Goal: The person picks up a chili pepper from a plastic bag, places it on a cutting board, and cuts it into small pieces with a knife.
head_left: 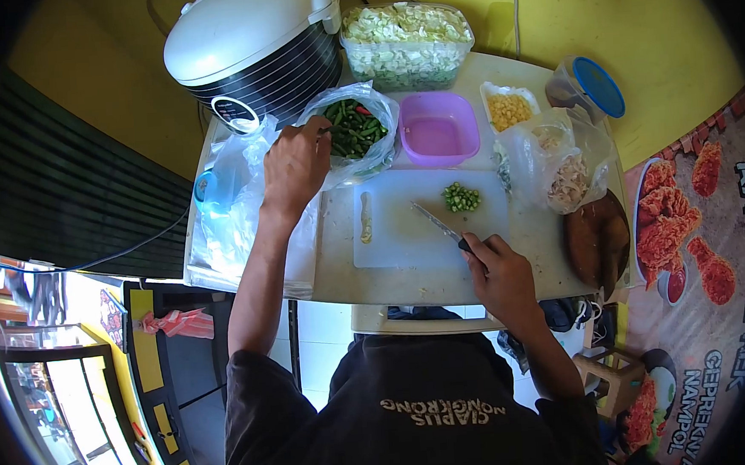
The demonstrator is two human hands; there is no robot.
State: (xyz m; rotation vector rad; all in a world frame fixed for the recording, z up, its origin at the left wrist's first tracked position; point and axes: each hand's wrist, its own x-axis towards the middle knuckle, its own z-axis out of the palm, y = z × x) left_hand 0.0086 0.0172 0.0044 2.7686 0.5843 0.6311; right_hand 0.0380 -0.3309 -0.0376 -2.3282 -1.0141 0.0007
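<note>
My right hand [503, 282] grips a kitchen knife [437, 223] by its black handle, with the blade resting low over the white cutting board [390, 242]. Just beyond the blade lies a small heap of chopped green pieces [461, 197]. My left hand [298, 166] is at the left rim of a clear plastic bag [378, 162] full of green chilies [355, 135], a red one among them. Its fingers are curled together, and a small dark thing shows at the fingertips, too small to name. A purple plastic container [439, 128] stands behind the board.
A rice cooker [250, 48] and a tub of shredded cabbage [408, 47] line the back. To the right are a tray of yellow pieces [510, 109], a bag of pale pieces [567, 178], a blue-lidded container [598, 87] and a brown round object [596, 240]. Plastic bags [243, 210] lie left.
</note>
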